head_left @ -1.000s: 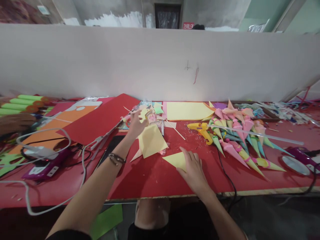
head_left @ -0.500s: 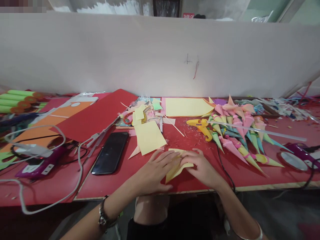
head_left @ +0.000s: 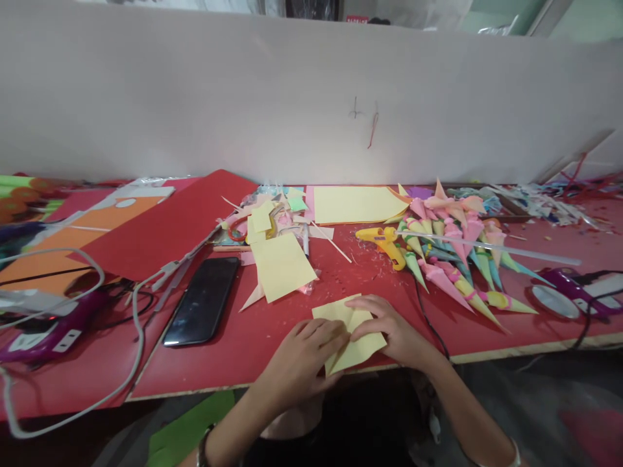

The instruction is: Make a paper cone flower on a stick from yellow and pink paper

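A creased sheet of yellow paper (head_left: 359, 353) lies at the table's front edge, partly unfolded, with fold lines across it. My left hand (head_left: 304, 353) grips its left side, fingers curled over the paper and thumb near the lower edge. On the right side, my right hand (head_left: 394, 327) holds the same sheet between thumb and fingers. Part of the sheet is hidden under my fingers. Another flat yellow sheet (head_left: 282, 267) rests to the upper left, over small paper scraps. Beyond my right hand sits a yellow glue gun (head_left: 384, 243) with a clear glue stick in it.
Several coloured paper cones (head_left: 452, 259) are heaped to the right, near a purple power strip (head_left: 579, 292). A black phone (head_left: 202, 301) lies left, beside a white cable (head_left: 139, 337). Red card (head_left: 170, 227) and yellow sheets (head_left: 357, 204) lie farther back, before a white panel (head_left: 243, 97).
The yellow paper has been opened out and shows a wider, flatter face. My left fingers have curled onto it. The view has shifted slightly, and a green sheet now shows below the table.
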`<state>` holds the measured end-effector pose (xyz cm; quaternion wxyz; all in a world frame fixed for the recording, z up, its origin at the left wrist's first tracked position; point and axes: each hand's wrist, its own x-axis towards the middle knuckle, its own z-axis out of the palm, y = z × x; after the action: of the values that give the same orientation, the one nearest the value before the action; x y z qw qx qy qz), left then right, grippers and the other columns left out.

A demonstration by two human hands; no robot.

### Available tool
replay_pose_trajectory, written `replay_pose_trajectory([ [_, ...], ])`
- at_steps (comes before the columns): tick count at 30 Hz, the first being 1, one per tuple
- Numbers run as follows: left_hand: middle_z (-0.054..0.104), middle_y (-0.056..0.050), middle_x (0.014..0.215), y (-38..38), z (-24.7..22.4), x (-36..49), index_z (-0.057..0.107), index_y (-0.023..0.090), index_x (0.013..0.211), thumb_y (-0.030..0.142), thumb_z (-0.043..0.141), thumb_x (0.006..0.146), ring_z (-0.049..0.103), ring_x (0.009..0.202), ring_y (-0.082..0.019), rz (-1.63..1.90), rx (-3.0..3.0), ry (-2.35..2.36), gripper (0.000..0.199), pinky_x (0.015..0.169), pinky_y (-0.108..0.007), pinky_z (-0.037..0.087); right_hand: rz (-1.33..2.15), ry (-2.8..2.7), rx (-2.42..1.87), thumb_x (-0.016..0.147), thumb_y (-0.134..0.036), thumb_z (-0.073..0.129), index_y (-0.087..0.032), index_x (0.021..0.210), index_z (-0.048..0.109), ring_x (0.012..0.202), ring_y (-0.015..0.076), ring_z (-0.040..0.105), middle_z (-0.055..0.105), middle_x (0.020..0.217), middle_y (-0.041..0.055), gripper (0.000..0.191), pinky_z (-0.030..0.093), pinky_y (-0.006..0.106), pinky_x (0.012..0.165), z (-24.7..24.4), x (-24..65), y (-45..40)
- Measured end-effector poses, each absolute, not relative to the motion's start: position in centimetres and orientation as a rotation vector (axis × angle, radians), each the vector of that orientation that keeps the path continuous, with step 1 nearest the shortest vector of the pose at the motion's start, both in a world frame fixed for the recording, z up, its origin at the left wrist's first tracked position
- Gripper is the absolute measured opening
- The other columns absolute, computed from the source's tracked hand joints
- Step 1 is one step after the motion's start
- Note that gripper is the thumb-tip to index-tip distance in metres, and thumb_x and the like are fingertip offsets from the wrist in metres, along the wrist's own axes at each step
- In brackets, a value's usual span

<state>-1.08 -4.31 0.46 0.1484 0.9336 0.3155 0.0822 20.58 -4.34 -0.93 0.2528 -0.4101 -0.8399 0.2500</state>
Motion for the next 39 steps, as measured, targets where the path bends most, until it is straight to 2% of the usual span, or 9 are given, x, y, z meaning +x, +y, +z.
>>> replay_pose_trajectory([
  [7, 0.056, -0.003, 0.098, -6.1, 0.1, 0.4, 0.046, 0.024, 0.113, 0.027, 0.055, 0.075, 0.051, 0.084, -0.019, 0.070, 2.846, 1.083, 0.038, 0.073, -0.033, 0.042, 0.244, -2.418, -1.333, 0.074, -0.013, 0.055, -0.031, 0.095, 0.062, 0.109, 0.0234, 0.043, 0.054, 0.117, 0.0016, 0.028, 0.020, 0.052, 0.097, -0.2, 20.8, -7.0],
  [9, 0.056, -0.002, 0.097, -6.0, 0.2, 0.5, 0.047, 0.025, 0.112, 0.025, 0.055, 0.076, 0.052, 0.084, -0.019, 0.083, 2.844, 1.072, 0.037, 0.072, -0.032, 0.042, 0.284, -2.412, -1.316, 0.077, -0.013, 0.052, -0.031, 0.096, 0.061, 0.099, 0.0198, 0.050, 0.060, 0.106, 0.0013, 0.028, 0.025, 0.049, 0.096, -0.5, 20.7, -7.2],
  [12, 0.058, -0.001, 0.095, -5.6, 0.2, 0.3, 0.050, 0.024, 0.108, 0.020, 0.054, 0.077, 0.053, 0.083, -0.017, 0.168, 2.805, 1.055, 0.032, 0.070, -0.029, 0.043, 0.420, -2.334, -1.300, 0.081, -0.013, 0.047, -0.025, 0.095, 0.062, 0.089, 0.0168, 0.054, 0.062, 0.098, 0.0032, 0.024, 0.039, 0.037, 0.085, -1.0, 20.6, -7.0],
  [15, 0.061, 0.000, 0.087, -5.1, -0.1, -0.2, 0.056, 0.022, 0.097, 0.019, 0.050, 0.079, 0.055, 0.076, -0.014, 0.352, 2.723, 1.090, 0.019, 0.065, -0.025, 0.044, 0.556, -2.225, -1.290, 0.084, -0.018, 0.044, -0.020, 0.089, 0.062, 0.086, 0.0155, 0.054, 0.062, 0.093, 0.0045, 0.019, 0.043, 0.029, 0.076, -1.0, 20.5, -6.6],
  [17, 0.061, 0.000, 0.080, -4.9, -0.5, -0.6, 0.060, 0.021, 0.084, 0.022, 0.047, 0.081, 0.055, 0.070, -0.013, 0.496, 2.645, 1.140, 0.013, 0.061, -0.023, 0.044, 0.594, -2.156, -1.297, 0.085, -0.020, 0.043, -0.018, 0.081, 0.062, 0.082, 0.0147, 0.053, 0.062, 0.088, 0.0045, 0.019, 0.042, 0.027, 0.074, -0.9, 20.4, -6.4],
  [20, 0.061, -0.001, 0.075, -4.9, -1.0, -1.0, 0.059, 0.019, 0.070, 0.026, 0.046, 0.082, 0.056, 0.067, -0.012, 0.646, 2.507, 1.257, 0.020, 0.060, -0.023, 0.044, 0.598, -2.072, -1.365, 0.085, -0.022, 0.043, -0.017, 0.069, 0.058, 0.074, 0.0136, 0.052, 0.057, 0.078, 0.0036, 0.022, 0.041, 0.025, 0.068, -0.9, 20.0, -6.0],
  [24, 0.060, -0.002, 0.078, -4.9, -1.2, -1.0, 0.059, 0.019, 0.072, 0.028, 0.048, 0.081, 0.056, 0.072, -0.014, 0.687, 2.359, 1.412, 0.017, 0.063, -0.025, 0.045, 0.530, -2.037, -1.492, 0.085, -0.025, 0.042, -0.018, 0.063, 0.053, 0.066, 0.0127, 0.049, 0.052, 0.068, 0.0015, 0.026, 0.037, 0.024, 0.061, -1.3, 19.5, -5.6],
  [31, 0.057, 0.000, 0.072, -4.6, -0.9, -0.5, 0.057, 0.019, 0.067, 0.030, 0.041, 0.085, 0.055, 0.064, -0.012, 0.548, 2.287, 1.568, 0.026, 0.056, -0.022, 0.040, 0.235, -2.113, -1.696, 0.085, -0.027, 0.043, -0.018, 0.062, 0.051, 0.064, 0.0128, 0.048, 0.051, 0.062, -0.0009, 0.026, 0.030, 0.027, 0.067, -1.6, 18.9, -5.5],
  [39, 0.056, 0.001, 0.065, -4.5, -0.6, -0.1, 0.052, 0.019, 0.066, 0.029, 0.045, 0.083, 0.053, 0.059, -0.013, 0.376, 2.398, 1.716, 0.021, 0.049, -0.022, 0.031, -0.026, -2.138, -1.801, 0.083, -0.023, 0.044, -0.018, 0.060, 0.048, 0.064, 0.0144, 0.046, 0.051, 0.060, -0.0004, 0.025, 0.026, 0.029, 0.069, -1.7, 18.0, -5.4],
])
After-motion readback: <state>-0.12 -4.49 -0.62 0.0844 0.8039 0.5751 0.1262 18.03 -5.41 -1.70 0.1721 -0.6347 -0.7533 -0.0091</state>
